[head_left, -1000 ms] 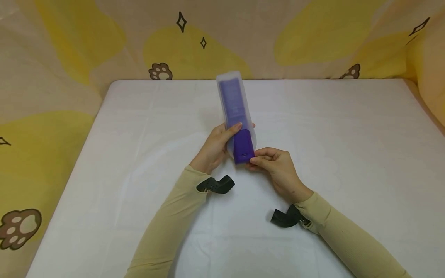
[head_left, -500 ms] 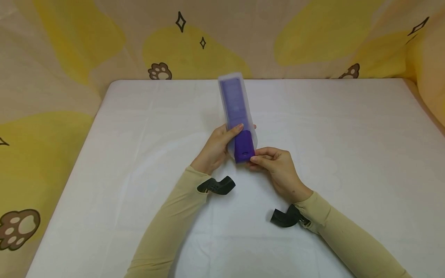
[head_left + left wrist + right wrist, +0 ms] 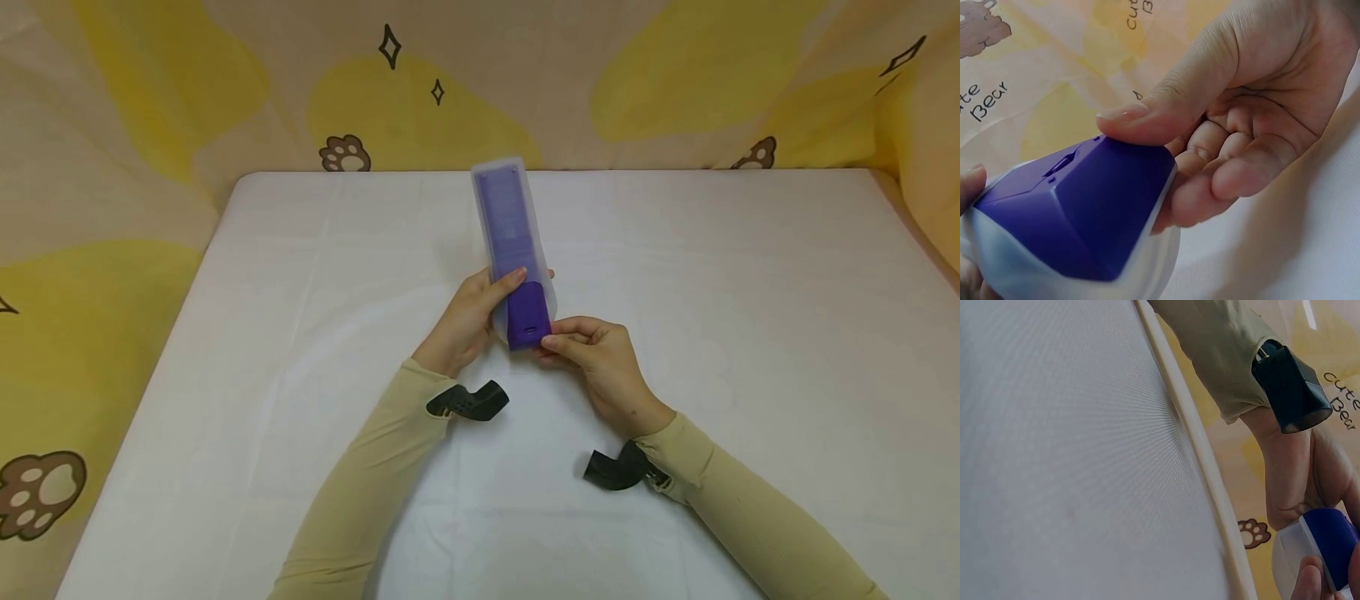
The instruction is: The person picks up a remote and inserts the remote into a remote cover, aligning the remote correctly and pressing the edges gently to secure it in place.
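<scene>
While the patterned cloth (image 3: 1341, 397) behind the left hand (image 3: 463, 321) reads "Cute Bear", that hand wraps around a translucent cover (image 3: 508, 225). The right hand (image 3: 600, 358) pinches the near corner of a purple box (image 3: 528, 312), which sits partly inside the cover, between both hands.

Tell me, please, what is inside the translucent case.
A long purple shape shows hazily through the translucent case. The left hand covers part of it with its thumb, and anything behind that shape is hidden.
</scene>
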The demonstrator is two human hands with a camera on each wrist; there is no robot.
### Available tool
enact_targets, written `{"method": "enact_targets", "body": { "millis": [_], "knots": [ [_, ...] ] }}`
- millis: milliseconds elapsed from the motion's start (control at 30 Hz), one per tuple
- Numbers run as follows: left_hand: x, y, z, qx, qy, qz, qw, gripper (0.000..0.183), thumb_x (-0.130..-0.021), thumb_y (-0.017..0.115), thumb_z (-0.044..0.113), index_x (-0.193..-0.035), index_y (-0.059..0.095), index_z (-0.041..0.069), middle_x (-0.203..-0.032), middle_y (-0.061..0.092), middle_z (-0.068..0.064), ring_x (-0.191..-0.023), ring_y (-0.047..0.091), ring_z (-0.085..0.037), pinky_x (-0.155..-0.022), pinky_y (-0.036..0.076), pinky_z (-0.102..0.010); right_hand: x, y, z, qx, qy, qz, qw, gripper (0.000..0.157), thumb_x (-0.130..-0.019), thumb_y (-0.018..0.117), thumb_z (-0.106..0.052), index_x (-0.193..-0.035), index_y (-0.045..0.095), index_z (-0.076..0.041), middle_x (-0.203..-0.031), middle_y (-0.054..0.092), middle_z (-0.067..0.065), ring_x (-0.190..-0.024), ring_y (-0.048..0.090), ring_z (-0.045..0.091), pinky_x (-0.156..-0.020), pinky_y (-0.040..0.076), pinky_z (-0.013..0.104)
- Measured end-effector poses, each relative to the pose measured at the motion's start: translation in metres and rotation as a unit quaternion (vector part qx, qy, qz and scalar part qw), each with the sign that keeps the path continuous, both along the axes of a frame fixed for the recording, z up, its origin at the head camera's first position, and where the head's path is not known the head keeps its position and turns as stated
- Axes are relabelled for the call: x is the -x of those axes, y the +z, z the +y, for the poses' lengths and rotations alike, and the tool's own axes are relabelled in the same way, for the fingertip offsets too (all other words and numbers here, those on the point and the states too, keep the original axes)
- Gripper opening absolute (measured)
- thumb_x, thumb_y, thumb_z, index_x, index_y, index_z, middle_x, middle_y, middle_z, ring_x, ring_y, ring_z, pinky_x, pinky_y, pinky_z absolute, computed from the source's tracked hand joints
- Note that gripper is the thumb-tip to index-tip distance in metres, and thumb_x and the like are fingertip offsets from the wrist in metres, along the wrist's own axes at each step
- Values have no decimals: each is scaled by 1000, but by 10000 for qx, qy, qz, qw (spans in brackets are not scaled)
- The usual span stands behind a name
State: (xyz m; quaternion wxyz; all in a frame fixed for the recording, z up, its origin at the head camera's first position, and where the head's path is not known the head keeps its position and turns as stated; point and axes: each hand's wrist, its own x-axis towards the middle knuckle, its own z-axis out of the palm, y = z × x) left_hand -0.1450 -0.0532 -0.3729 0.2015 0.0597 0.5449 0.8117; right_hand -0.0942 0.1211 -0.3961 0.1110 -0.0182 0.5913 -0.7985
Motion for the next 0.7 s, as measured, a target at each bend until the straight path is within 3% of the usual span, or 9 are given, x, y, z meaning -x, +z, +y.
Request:
{"method": "enact_targets", "body": {
  "millis": [700],
  "knots": [
    [-2, 2, 1, -139, 13, -135, 9998, 40, -101, 45, 16, -134, 44, -6, -131, 52, -22, -115, 54, -24, -98, 43, -36, -1, 1, 0, 33, -65, 84, 9999, 12, -87, 62, 8, -92, 66, -2, -78, 71, 8, -71, 69, 21, -73, 56, 33]
  ]
}}
